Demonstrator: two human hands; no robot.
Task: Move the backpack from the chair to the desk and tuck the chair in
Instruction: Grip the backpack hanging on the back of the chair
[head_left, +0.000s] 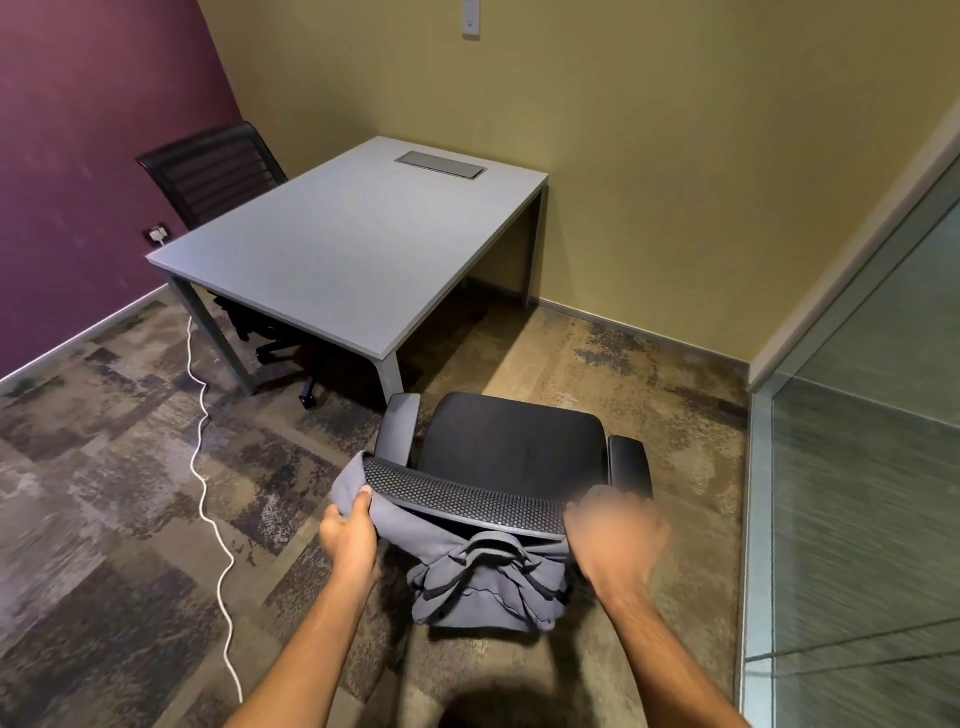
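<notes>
A small office is showing olive and purple walls, a glass partition running down the right side, and patchy brown carpet (130, 467) underfoot. The grey desk (332, 244) is standing against the far wall with a cable hatch (440, 165) set into its top, and a second black chair (213, 171) is sitting tucked in on its far-left side. Nearer, the black office chair (511, 441) is standing pulled out, well apart from the desk, its mesh backrest facing the person. The grey backpack (483, 587) is hanging off that backrest — draped down behind it. A white cord (208, 493) is trailing across the carpet. The left hand (349, 535) is gripping the backpack's fabric at the backrest's left corner, fingers clenched on it; the right hand (618, 535) is hovering at the backrest's right end — too blurred, I cannot tell how its fingers are set
</notes>
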